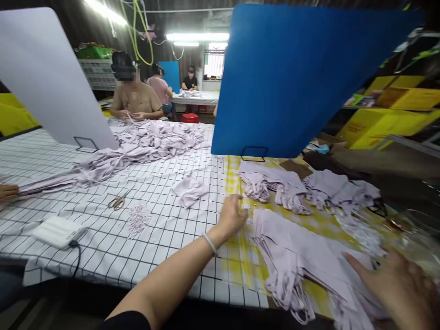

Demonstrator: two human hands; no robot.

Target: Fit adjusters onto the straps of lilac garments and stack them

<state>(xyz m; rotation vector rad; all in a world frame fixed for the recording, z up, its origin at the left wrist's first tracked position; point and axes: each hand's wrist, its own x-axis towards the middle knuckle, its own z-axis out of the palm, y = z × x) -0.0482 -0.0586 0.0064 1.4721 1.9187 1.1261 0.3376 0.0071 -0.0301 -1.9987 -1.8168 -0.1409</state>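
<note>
A stack of pale lilac fabric pieces with straps (299,247) lies on the yellow checked cloth in front of me. My left hand (233,214), with a band on its wrist, hovers at the stack's left end; its fingers are loosely bent, thumb apart, and nothing shows in them. Over the stack's right end, my right hand (400,282) is spread with the thumb apart, its fingers smeared by motion. Behind lies a second lilac stack (275,181) and another lilac heap (340,188). One single lilac piece (189,189) rests left of my left hand.
Scissors (118,201), small scraps (138,219) and a white corded box (58,231) lie leftward. A blue panel (275,82) and a white panel (55,73) stand on the table. Across it, a co-worker (135,98) handles fabric beside a big pile (161,137). Another person's hand (7,192) is at far left.
</note>
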